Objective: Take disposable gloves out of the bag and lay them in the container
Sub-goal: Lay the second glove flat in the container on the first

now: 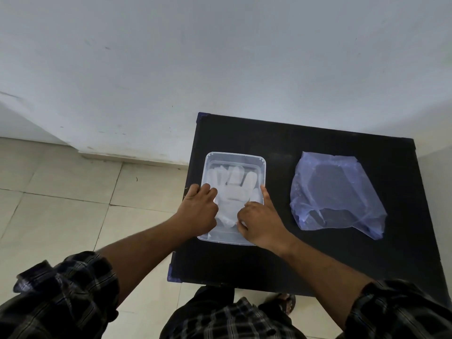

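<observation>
My hands are both down at the near half of the container (260,159), a clear rectangular plastic tub that stands on the black worktop (281,260) with its long axis running away from me. My left hand (199,210) rests over the tub's left rim, fingers curled, knuckles up, and its fingertips press on the cuff end of the gloves (234,184). My right hand (260,222) sits over the near right corner, fingers bent inward onto the same cuff end, while its thumb lies stretched along the right rim, pointing away from me. I cannot tell whether either hand actually pinches the thin film or only presses it flat; neither is clenched into a fist. The gloves lie inside the tub, translucent white, spread flat along the tub's length: the fingers point toward the far wall and fan out slightly, the cuff lies toward me beneath my hands. How many are stacked there I cannot make out. The bag (340,192), a bluish see-through plastic one, lies crumpled on the worktop to the right of the tub, well apart from it, its mouth turned toward the near side. I can see my checked sleeves (71,289) at the bottom edge, and pale tiled floor (61,187) to the left of the worktop.
</observation>
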